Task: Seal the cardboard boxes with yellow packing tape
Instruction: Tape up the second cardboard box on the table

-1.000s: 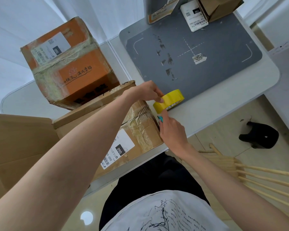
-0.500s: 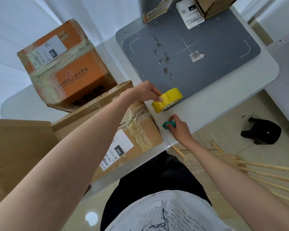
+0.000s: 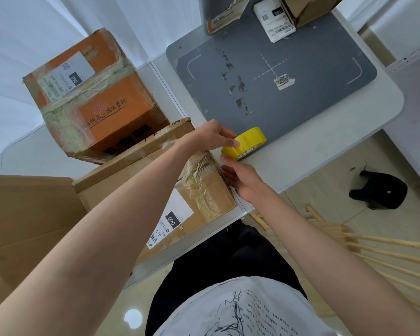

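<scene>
The yellow tape roll point(image 3: 249, 144) lies flat on the white table, at the near edge of the grey mat. My left hand point(image 3: 214, 137) grips its left side from above, thumb on the rim. My right hand point(image 3: 243, 180) is just below the roll, back up, with one fingertip touching the roll's near edge; its palm is hidden. A brown cardboard box point(image 3: 199, 192) with frayed old tape and a white label sits left of both hands. An orange box point(image 3: 102, 103) rests tilted on top of it, further left.
A grey cutting mat point(image 3: 301, 88) covers the table's far part, with small boxes and a label sheet point(image 3: 274, 18) at its back. A large brown carton point(image 3: 22, 226) stands at the left. A wooden chair point(image 3: 349, 241) and a black stool point(image 3: 378, 192) are on the floor at the right.
My right hand went down to the table edge with a small teal thing, then came back up to the roll; the teal thing is no longer visible. My left hand stayed on the roll.
</scene>
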Motion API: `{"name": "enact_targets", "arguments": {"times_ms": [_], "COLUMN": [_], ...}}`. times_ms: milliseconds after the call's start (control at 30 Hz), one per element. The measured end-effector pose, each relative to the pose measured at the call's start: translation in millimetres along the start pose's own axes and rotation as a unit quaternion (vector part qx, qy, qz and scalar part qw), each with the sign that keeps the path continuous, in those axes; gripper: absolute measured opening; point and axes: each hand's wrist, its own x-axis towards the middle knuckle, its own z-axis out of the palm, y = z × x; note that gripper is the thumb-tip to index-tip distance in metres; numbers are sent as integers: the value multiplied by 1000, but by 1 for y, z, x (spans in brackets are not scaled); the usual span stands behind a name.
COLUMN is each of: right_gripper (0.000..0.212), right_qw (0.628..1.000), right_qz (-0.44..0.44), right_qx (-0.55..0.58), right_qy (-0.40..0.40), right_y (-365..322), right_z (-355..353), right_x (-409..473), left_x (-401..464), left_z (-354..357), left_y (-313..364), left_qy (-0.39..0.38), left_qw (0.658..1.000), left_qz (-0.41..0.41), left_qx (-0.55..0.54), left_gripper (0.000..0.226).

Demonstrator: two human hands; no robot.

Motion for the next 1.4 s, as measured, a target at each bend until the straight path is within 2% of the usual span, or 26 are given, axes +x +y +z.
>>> {"name": "enact_targets", "arguments": {"times_ms": [67,200,233,367,500,600,700,733,800,867,933,1033,1233,1267,1333,1400], "right_gripper": [21,54,53,18,10,10,10,10,9,8,7,6,7,8,14,19], "right_qw": [1000,994,992,985,986,987,988,988,988,988,987,987,985,983,977,975], "right_qz": [-11,-81,-98,-130,-129,-152,-150,-151,-153,-155,-157,-154,-126,-118,-105,-101], "right_qx": [15,-18,-43,-76,-51,-19,4,6,12,21,28,46,119,143,185,196], "right_qy": [16,74,74,83,90,46,38,36,25,17,10,4,-3,-3,-9,-23], "right_y": [-2,2,5,4,-11,-19,-23,-23,-20,-16,-12,-9,-24,-28,-34,-40], "right_z": [4,7,8,4,-7,-11,-12,-12,-12,-12,-9,-7,-4,-5,-7,-8], "right_x": [-1,-6,-9,-18,-14,-13,-12,-11,-11,-11,-12,-13,-18,-20,-26,-35], "left_x": [0,-1,-1,-3,-4,-8,-23,-31,-47,-61,-69,-67,-49,-46,-42,-42], "left_z": [1,2,2,3,6,11,7,5,1,3,8,16,31,32,33,34], "left_y": [1,2,2,1,1,1,-10,-16,-30,-45,-57,-61,-48,-45,-37,-28], "left_qy": [1,7,8,13,23,94,219,237,213,149,106,90,34,21,0,66], "left_qw": [1000,1000,1000,1000,999,993,964,952,930,905,882,860,838,842,881,935], "left_qz": [2,6,8,13,23,52,137,169,241,302,322,311,240,224,167,138], "left_qx": [-8,-17,-18,-12,1,37,65,95,177,261,328,394,488,490,443,320], "left_gripper": [36,35,34,32,32,31,17,15,20,27,39,50,72,75,73,58]}}
